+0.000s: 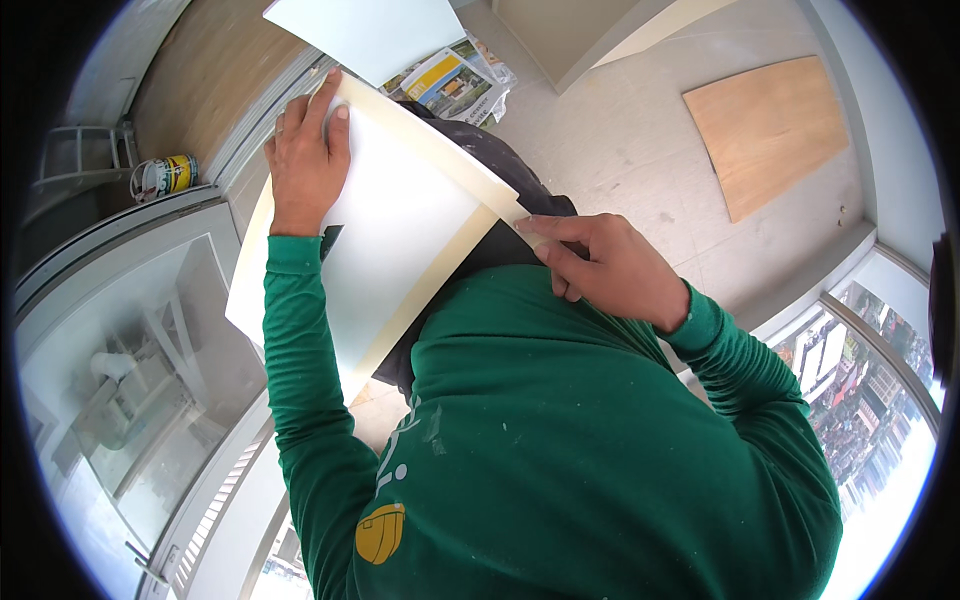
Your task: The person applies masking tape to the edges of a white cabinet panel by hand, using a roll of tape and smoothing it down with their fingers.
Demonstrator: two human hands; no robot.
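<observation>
A white panel (400,190) lies tilted across my lap, with cream masking tape (432,268) along its edges. My left hand (307,155) grips the panel's far left corner, thumb on the face and index finger stretched along the edge. At the right corner, my right hand (598,258) pinches the loose end of a masking tape strip (505,207) between thumb and fingers. This strip runs along the far edge and sticks out past the corner. Close to my left wrist, a small dark patch (332,240) shows on or through the panel.
Beyond the panel stands another white board (365,35), beside printed newspaper sheets (455,82) on the tiled floor. A thin wooden sheet (770,135) lies at the right. At the left are a paint bucket (168,177) and a glazed door (130,350). Windows (870,390) line the right side.
</observation>
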